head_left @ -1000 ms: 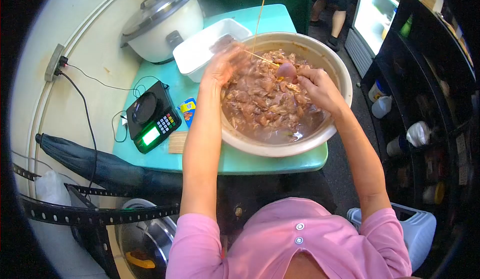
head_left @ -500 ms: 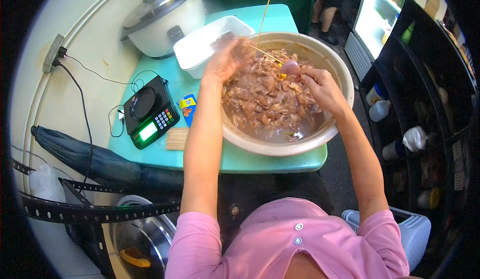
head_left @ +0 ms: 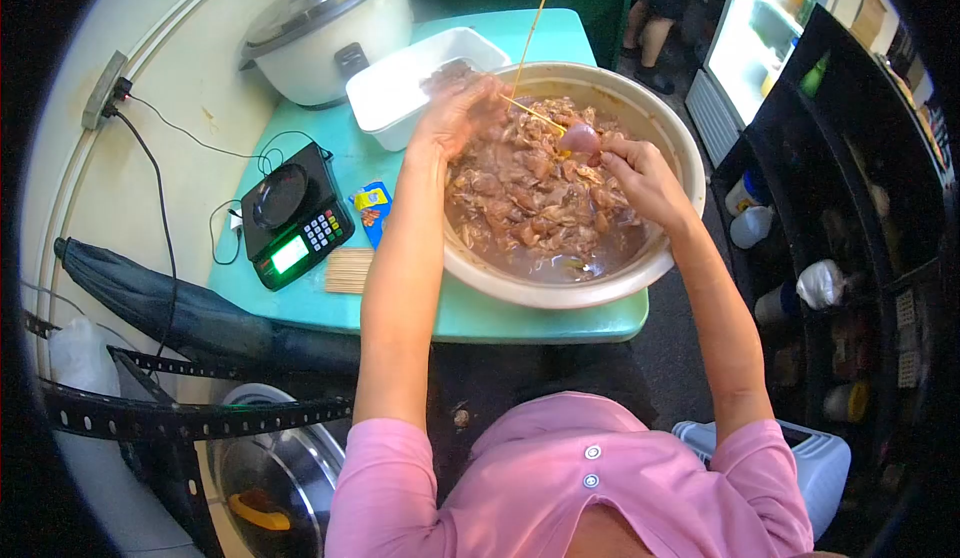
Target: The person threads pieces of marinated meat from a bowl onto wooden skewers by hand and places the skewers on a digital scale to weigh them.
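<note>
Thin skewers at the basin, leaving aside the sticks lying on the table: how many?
2. The first skewer runs from the left hand towards a purplish piece by the right hand; the second skewer slants up beyond the left hand. More may be hidden.

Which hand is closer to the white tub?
Left. The left hand is beside the white tub, overlapping its basin-side edge in view; the right hand is farther away, over the meat in the basin.

Turquoise worktop (head_left: 545,327): basin (head_left: 560,297) at three o'clock, tub (head_left: 385,96) twelve, cooker (head_left: 335,50) eleven, scale (head_left: 293,214) nine, packet (head_left: 371,205) eight, sticks (head_left: 346,270) seven.
</note>
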Motion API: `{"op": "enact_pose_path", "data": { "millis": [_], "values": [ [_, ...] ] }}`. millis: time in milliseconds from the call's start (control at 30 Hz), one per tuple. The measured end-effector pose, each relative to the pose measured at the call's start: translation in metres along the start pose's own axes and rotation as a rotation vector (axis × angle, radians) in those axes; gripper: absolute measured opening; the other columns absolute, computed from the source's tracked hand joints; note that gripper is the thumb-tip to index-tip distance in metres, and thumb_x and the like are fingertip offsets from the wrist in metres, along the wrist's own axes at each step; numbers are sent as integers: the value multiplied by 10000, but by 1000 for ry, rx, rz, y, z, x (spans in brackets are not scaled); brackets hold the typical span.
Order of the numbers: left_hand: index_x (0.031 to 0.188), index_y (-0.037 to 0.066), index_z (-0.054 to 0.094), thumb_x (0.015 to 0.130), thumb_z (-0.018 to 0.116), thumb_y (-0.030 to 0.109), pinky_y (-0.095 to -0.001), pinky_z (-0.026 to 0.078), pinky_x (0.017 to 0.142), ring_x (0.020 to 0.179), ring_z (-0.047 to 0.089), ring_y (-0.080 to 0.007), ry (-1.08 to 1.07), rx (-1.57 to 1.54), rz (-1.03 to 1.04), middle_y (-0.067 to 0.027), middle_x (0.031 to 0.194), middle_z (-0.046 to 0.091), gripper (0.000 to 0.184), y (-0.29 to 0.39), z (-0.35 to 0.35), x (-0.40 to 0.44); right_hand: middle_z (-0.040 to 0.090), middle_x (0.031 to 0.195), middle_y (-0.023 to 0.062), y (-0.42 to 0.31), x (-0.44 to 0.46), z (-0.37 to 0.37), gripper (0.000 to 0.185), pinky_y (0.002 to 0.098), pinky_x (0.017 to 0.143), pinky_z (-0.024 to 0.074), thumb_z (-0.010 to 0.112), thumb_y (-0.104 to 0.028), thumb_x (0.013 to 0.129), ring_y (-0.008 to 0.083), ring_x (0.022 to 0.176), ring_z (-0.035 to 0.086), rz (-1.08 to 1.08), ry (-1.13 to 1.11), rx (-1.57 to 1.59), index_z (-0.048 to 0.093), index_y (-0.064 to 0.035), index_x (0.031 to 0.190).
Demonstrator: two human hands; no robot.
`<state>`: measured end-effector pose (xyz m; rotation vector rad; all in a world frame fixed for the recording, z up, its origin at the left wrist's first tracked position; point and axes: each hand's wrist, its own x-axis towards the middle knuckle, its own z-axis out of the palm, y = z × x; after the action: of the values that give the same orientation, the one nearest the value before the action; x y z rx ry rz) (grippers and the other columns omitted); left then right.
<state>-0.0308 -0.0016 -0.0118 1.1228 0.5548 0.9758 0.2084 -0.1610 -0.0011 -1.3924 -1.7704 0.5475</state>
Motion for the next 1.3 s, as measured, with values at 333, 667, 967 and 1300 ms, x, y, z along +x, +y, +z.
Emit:
{"op": "enact_pose_path", "data": {
  "millis": [333, 667, 967, 1300],
  "values": [
    [984, 56, 610, 807, 679, 196, -311, 539, 780, 878, 607, -172, -79, -108, -47, -95, 995, 638, 236, -1, 7, 0, 650, 843, 205, 4, 1, 4, 232, 343, 740, 457, 513, -122, 862, 243, 794, 627, 18, 34, 80, 633, 42, 974],
    [987, 58, 611, 821, 663, 177, -309, 533, 803, 918, 596, -168, -45, -184, -88, -76, 1025, 628, 211, -1, 22, -3, 641, 880, 214, -5, 0, 2, 240, 353, 787, 445, 496, -121, 871, 275, 852, 617, 25, 12, 36, 619, 53, 981],
    [1047, 59, 595, 827, 656, 214, -325, 524, 820, 958, 600, -174, -113, -145, -95, -85, 1035, 630, 276, -2, 39, -7, 640, 882, 216, 0, 2, 6, 246, 370, 802, 439, 483, -120, 872, 287, 869, 614, 37, 8, 98, 612, 52, 994],
    [1014, 43, 604, 833, 648, 196, -355, 512, 840, 950, 609, -189, -239, -109, -124, -79, 1010, 636, 241, -9, 67, -12, 619, 920, 254, -10, 3, 10, 242, 398, 812, 443, 480, -127, 853, 365, 912, 604, -26, 95, 39, 615, 11, 998]
  ]
}}
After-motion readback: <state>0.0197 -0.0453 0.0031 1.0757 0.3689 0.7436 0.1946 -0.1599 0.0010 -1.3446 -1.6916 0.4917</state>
